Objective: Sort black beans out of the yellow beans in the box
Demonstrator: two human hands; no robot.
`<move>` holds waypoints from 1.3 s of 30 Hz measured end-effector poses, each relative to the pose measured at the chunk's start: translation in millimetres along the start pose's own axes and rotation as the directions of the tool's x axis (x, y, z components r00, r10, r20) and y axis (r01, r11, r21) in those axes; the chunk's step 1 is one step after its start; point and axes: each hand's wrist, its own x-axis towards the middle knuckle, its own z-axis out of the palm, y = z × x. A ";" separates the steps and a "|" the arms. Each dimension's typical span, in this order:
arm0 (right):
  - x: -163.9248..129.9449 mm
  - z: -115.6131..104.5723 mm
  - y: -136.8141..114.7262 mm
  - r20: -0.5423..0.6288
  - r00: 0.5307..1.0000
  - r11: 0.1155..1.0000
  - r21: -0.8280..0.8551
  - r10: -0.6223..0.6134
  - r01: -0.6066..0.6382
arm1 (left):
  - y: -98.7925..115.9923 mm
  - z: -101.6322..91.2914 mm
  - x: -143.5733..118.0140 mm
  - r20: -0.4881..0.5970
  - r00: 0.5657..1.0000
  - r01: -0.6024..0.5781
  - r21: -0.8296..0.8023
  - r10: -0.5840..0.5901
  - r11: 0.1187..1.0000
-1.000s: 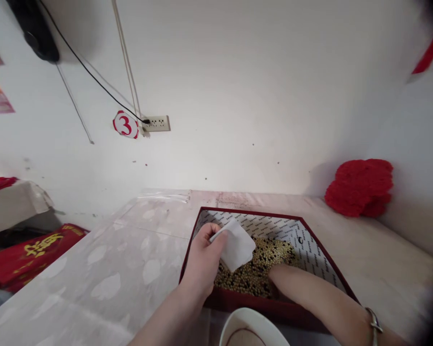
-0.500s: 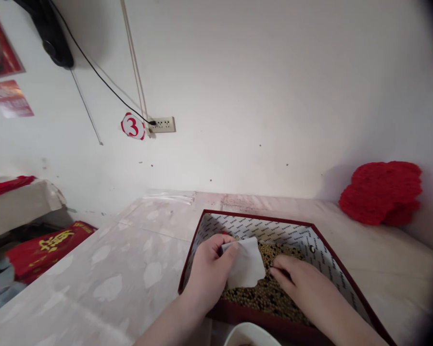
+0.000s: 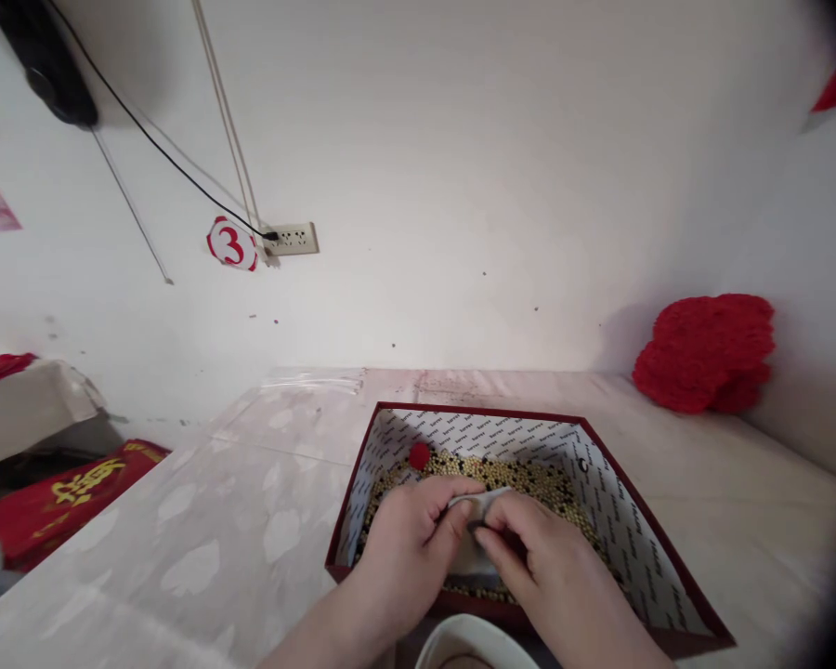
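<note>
We're pinching a small white bag point(image 3: 479, 506) with both hands over the box point(image 3: 620, 520): left hand point(image 3: 411, 539) gripping its left edge between thumb and fingers, right hand point(image 3: 550, 567) pinching the right edge. The box is sitting on the bench point(image 3: 181, 539), holding beans point(image 3: 529, 478) and a red ball point(image 3: 419, 455). A white bowl point(image 3: 474, 646) is showing below our wrists.
</note>
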 end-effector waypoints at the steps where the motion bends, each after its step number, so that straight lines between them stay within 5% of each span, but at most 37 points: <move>1: 0.6 1.7 1.9 -0.015 1.000 1.000 -0.022 -0.003 0.002 | 1.1 0.2 -0.1 0.018 1.000 -0.015 0.003 0.015 1.000; 7: 2.0 -0.1 10.9 -0.055 0.998 0.993 -0.119 0.017 -0.024 | 1.8 0.3 -0.1 0.075 0.996 -0.059 0.058 0.055 0.997; 14: 5.8 -4.5 13.4 -0.066 0.980 0.979 -0.068 0.190 -0.194 | 5.6 -1.6 -1.2 0.125 0.987 -0.100 0.006 0.098 0.995; 25: 10.2 -19.4 8.0 0.098 0.993 0.966 0.244 0.060 -0.083 | 3.0 -3.2 -2.9 0.075 0.996 -0.065 0.083 0.058 0.994; 39: 7.5 -16.1 12.2 0.019 1.000 0.994 0.110 0.005 -0.007 | -2.8 2.4 -1.5 0.041 0.999 -0.011 0.234 0.001 0.972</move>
